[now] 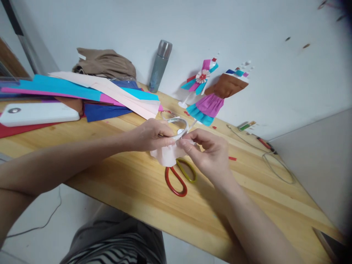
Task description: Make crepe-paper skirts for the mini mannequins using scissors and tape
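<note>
My left hand (151,135) is closed around a roll of clear tape (178,126) held just above the wooden table (132,190). My right hand (211,152) pinches a piece of pale pink crepe paper (166,156) together with the tape's end. Both hands meet over the table's middle. Under them lie scissors (180,178) with one red and one yellow handle, blades hidden by the paper.
Stacked coloured paper sheets (82,91) and a white power bank (38,113) lie at left. A grey flask (160,66) stands by the wall. Two paper-dressed figures (210,95) stand behind my hands. A cable (275,161) trails at right. Small red scraps (232,158) dot the table.
</note>
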A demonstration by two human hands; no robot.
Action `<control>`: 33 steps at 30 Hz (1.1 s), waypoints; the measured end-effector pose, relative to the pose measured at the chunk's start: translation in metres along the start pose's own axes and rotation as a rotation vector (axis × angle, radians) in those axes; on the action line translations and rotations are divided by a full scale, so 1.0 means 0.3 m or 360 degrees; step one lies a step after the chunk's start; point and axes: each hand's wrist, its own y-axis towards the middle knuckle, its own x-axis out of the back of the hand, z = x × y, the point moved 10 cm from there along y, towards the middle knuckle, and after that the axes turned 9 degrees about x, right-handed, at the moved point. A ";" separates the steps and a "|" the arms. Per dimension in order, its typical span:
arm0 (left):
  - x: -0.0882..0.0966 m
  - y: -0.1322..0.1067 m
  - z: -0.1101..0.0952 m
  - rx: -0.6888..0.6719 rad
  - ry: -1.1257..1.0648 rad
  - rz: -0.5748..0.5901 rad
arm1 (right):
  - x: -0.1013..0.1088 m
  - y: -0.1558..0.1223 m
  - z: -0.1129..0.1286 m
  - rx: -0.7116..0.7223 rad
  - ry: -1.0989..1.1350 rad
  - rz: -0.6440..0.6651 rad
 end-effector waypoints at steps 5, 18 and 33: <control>0.006 -0.002 0.003 -0.0001 0.0063 -0.0047 | 0.014 0.000 -0.007 -0.0026 0.0006 -0.0062; 0.004 -0.007 -0.001 -0.0019 0.0057 -0.0087 | -0.023 -0.017 -0.092 -0.0440 0.0538 -0.0027; 0.001 -0.010 -0.007 -0.0015 0.0020 -0.0066 | -0.020 -0.032 -0.143 -0.0542 0.0543 -0.0122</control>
